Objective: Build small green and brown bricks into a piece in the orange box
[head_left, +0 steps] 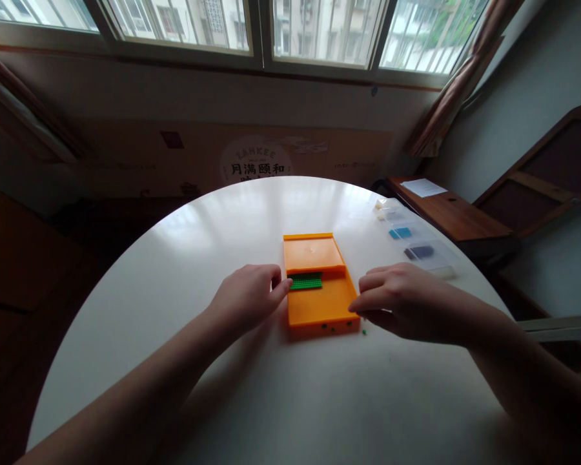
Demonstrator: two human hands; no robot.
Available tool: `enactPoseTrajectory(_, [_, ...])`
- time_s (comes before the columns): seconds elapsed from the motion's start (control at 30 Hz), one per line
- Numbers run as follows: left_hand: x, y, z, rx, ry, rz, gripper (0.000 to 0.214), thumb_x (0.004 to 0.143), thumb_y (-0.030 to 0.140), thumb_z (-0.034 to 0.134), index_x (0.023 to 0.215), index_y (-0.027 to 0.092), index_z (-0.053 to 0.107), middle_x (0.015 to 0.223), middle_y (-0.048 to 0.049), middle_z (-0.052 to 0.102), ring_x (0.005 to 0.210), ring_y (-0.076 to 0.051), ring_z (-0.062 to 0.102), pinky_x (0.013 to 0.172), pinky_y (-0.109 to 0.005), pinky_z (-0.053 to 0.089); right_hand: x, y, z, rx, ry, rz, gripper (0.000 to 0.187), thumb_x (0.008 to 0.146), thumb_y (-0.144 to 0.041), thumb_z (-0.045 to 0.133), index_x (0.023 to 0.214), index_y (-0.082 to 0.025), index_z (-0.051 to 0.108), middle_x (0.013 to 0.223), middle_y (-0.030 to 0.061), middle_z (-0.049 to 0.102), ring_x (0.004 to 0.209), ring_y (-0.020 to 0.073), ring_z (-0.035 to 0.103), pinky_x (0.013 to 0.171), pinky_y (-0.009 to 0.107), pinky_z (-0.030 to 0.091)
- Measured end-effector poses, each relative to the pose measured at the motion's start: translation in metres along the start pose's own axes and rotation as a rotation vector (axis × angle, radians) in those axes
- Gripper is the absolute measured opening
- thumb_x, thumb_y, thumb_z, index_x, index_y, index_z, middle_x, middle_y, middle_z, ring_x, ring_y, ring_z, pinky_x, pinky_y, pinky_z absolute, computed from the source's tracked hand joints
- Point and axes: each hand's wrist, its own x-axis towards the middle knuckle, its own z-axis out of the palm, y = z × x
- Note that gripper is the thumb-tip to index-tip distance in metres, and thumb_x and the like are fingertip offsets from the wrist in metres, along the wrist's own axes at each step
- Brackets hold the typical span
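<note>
An orange plastic tray (322, 309) lies on the table, its upper section separated from the lower by a raised divider. Rows of small green beads (306, 281) sit packed against that divider at the left of the lower section. My left hand (249, 294) is closed at the tray's left edge, its thumb tip touching the rim beside the green rows. At the lower right corner of the tray is my right hand (392, 300), fingers pressed together; whatever they may hold is too small to see. A few loose green beads (365, 332) lie on the table by the tray's near edge.
The round white table (174, 271) fills most of the view. Toward its right edge stands a clear compartment box (419, 239) with blue and dark contents. Beyond it is a wooden desk (474, 216) bearing a paper sheet (423, 187).
</note>
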Motion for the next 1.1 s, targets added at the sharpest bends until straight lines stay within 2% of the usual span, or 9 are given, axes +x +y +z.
enactPoseTrajectory(0.07, [0.0,0.001,-0.001,-0.005,0.003,0.0,0.037,0.086,0.051,0.042,0.071,0.022,0.059,0.074,-0.0025,0.066,0.063,-0.017,0.055,0.05,-0.028,0.029,-0.006,0.005,-0.007,0.001,0.017,0.056,0.019,0.087,-0.016,0.053,0.087,-0.023,0.072,0.075,-0.0005,0.064,0.065,0.009,0.054,0.06,0.023,0.033])
enactPoseTrajectory(0.17, [0.0,0.001,-0.001,-0.014,-0.001,0.003,0.039,0.086,0.052,0.041,0.07,0.021,0.059,0.074,-0.0035,0.066,0.062,-0.017,0.055,0.05,-0.028,0.029,-0.012,0.01,-0.011,0.005,-0.041,0.124,0.019,0.084,-0.016,0.056,0.087,-0.025,0.073,0.077,-0.0018,0.067,0.065,0.0089,0.057,0.059,0.023,0.035])
enactPoseTrajectory(0.27, [-0.001,0.001,-0.001,-0.016,-0.013,-0.004,0.04,0.086,0.053,0.04,0.07,0.021,0.06,0.074,-0.0037,0.066,0.062,-0.017,0.055,0.05,-0.028,0.028,-0.012,0.013,-0.007,-0.01,-0.115,0.167,0.02,0.08,-0.015,0.058,0.082,-0.026,0.074,0.076,-0.0017,0.069,0.066,0.011,0.06,0.059,0.024,0.037])
enactPoseTrajectory(0.4, [0.0,0.001,-0.001,-0.015,-0.021,-0.009,0.041,0.086,0.054,0.04,0.07,0.021,0.06,0.075,-0.0042,0.067,0.062,-0.017,0.055,0.05,-0.028,0.028,-0.008,0.018,0.0,-0.023,-0.14,0.226,0.016,0.079,-0.02,0.06,0.08,-0.025,0.075,0.076,0.0,0.07,0.069,0.0141,0.062,0.06,0.025,0.038])
enactPoseTrajectory(0.77, [-0.001,0.001,-0.003,0.008,-0.024,-0.009,0.038,0.086,0.051,0.041,0.07,0.022,0.058,0.075,-0.003,0.067,0.064,-0.018,0.056,0.051,-0.027,0.029,0.002,0.022,0.005,0.086,-0.209,0.238,0.016,0.08,-0.023,0.061,0.086,-0.026,0.075,0.083,-0.0007,0.072,0.075,0.0147,0.063,0.067,0.026,0.042])
enactPoseTrajectory(1.1, [-0.001,0.004,-0.004,-0.002,-0.031,-0.007,0.039,0.086,0.051,0.041,0.07,0.021,0.058,0.074,-0.0035,0.066,0.062,-0.017,0.055,0.05,-0.028,0.028,0.003,0.016,0.007,0.092,-0.175,0.299,0.015,0.077,-0.02,0.061,0.079,-0.025,0.074,0.078,0.0,0.072,0.072,0.015,0.064,0.064,0.025,0.042])
